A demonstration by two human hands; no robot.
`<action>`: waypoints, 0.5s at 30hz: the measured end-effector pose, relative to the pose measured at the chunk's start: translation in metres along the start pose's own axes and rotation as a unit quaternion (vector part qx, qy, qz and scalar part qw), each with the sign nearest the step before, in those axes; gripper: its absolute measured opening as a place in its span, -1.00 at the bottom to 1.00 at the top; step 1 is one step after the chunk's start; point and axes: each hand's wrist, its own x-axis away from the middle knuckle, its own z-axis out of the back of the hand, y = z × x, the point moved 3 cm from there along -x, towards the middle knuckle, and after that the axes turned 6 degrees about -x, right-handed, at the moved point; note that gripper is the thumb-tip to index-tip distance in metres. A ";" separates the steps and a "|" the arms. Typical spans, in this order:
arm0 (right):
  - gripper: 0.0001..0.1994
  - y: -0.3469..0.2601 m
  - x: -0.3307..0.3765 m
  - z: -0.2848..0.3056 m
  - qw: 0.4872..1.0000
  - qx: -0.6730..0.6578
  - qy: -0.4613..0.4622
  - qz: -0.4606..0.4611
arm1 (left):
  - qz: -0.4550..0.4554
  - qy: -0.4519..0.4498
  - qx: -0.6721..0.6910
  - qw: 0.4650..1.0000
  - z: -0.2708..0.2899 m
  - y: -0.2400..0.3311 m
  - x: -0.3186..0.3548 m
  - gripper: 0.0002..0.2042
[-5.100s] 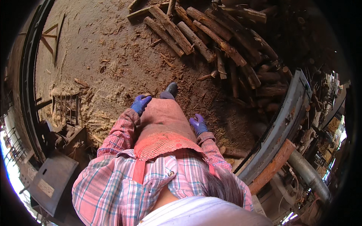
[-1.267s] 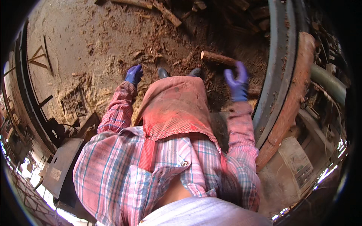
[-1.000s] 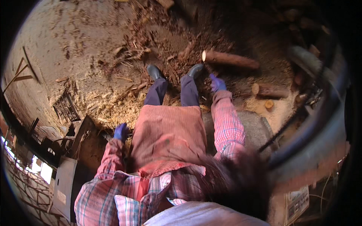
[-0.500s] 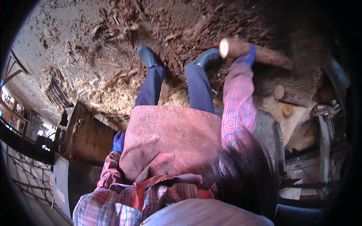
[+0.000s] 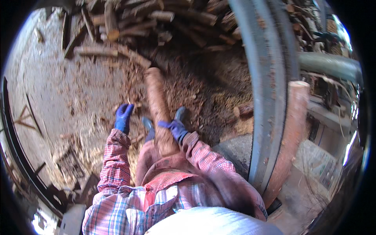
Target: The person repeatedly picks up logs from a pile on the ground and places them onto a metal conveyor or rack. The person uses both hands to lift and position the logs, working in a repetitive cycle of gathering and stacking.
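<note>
A reddish-brown log (image 5: 156, 98) runs from in front of my waist out over the ground. My right hand (image 5: 174, 128), in a blue glove, grips its near part from the right side. My left hand (image 5: 123, 116), also in a blue glove, hangs free to the left of the log with fingers loosely apart, touching nothing. My plaid sleeves and reddish apron fill the lower middle. My dark shoes show on either side of the log.
A pile of split logs (image 5: 156, 19) lies at the top. A large curved metal rim (image 5: 266, 98) and a reddish post (image 5: 291, 129) stand on the right. Sawdust and bark cover the ground (image 5: 70, 90). Dark metal parts (image 5: 70, 164) sit at lower left.
My right hand took hold of the log on the ground at the right and lifted it; the log now points forward in front of me. My left hand came forward.
</note>
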 end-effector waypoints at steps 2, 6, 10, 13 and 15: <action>-0.21 -0.038 0.055 -0.043 0.997 0.002 -0.066 0.028 | -0.055 -0.122 0.138 0.981 -0.026 0.014 0.003 -0.54; 0.04 -0.119 0.131 -0.071 0.916 0.257 -0.082 0.297 | -0.033 -0.274 0.409 0.870 -0.072 0.147 0.089 -0.42; -0.11 -0.153 0.203 -0.118 0.939 0.019 -0.331 0.089 | -0.043 -0.418 0.444 0.791 -0.108 0.233 0.177 -0.43; -0.21 -0.183 0.251 -0.114 0.929 0.040 -0.326 0.171 | -0.097 -0.427 0.451 0.778 -0.149 0.277 0.161 -0.46; -0.22 -0.224 0.275 -0.091 0.921 0.069 -0.279 0.261 | -0.167 -0.406 0.419 0.795 -0.179 0.313 0.158 -0.48</action>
